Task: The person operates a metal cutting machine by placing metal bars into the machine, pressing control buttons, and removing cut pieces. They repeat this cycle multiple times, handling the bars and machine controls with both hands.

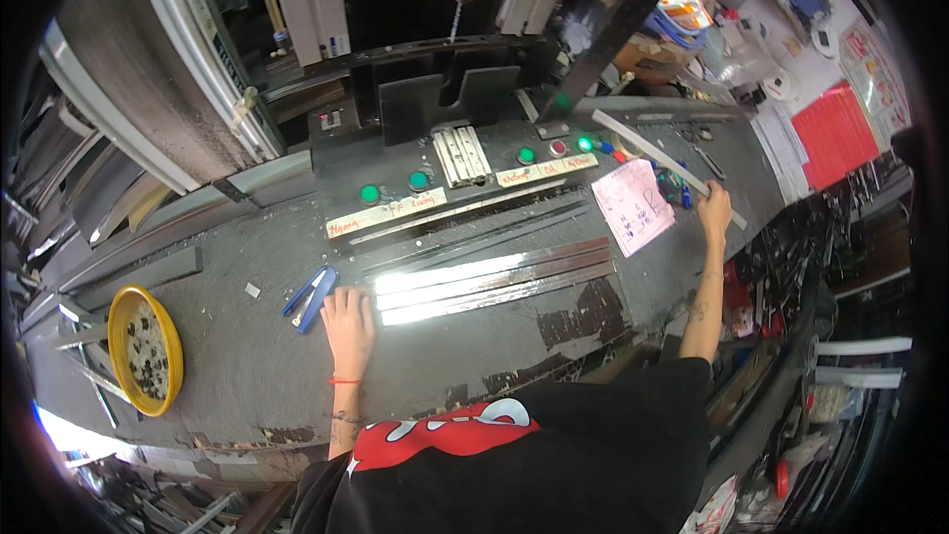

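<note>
A: What is the right hand (714, 210) doing?
B: Its fingers are closed around a pale bar (647, 148), near the bar's lower right end.
A: Where is the bar?
B: Over the right side of the bench (252, 356), slanting from upper left down to the right, past a pink paper (635, 213) with handwriting.
A: And the left hand (348, 326)?
B: Back upward at the bench, its fingers extended and close together, with no grip visible. A blue tool (312, 299) with spread handles lies just beside the fingertips; I can't tell whether they touch. Shiny strips (494, 282) lie side by side, just right of this hand.
A: What else is there?
B: A yellow bowl (177, 366) holding dark bits, far left; at the back, green buttons (418, 180) and a red button (559, 148).
</note>
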A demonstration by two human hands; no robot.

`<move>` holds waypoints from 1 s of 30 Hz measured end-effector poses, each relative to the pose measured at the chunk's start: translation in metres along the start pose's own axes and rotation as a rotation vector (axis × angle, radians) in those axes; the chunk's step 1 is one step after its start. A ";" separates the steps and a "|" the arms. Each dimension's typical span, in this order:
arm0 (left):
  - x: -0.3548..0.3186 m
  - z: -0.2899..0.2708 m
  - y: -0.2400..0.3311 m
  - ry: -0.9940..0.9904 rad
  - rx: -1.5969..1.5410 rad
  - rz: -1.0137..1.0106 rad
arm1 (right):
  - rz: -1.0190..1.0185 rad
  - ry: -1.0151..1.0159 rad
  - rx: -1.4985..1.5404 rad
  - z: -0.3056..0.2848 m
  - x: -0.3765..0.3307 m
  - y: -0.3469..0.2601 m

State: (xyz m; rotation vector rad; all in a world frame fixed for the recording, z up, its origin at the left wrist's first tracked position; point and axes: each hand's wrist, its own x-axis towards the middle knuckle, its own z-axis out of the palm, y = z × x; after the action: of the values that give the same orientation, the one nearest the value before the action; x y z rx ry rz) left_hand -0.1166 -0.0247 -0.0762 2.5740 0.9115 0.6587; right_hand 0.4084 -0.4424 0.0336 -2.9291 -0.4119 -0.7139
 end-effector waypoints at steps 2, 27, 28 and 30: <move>0.000 0.000 -0.001 -0.001 -0.021 0.015 | 0.084 -0.007 0.001 -0.016 -0.038 0.029; -0.008 0.003 -0.013 0.060 -0.060 0.128 | 0.128 -0.493 0.268 -0.084 -0.179 0.111; -0.008 0.003 -0.013 0.061 -0.062 0.121 | 0.069 -0.533 0.347 -0.072 -0.165 0.111; -0.007 0.004 -0.012 0.071 -0.049 0.103 | -0.042 -0.617 0.395 -0.049 -0.133 0.113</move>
State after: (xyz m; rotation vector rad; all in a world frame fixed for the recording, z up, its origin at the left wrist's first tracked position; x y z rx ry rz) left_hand -0.1255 -0.0214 -0.0869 2.5820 0.7781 0.7957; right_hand 0.3057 -0.5903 0.0123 -2.6918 -0.5798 0.2709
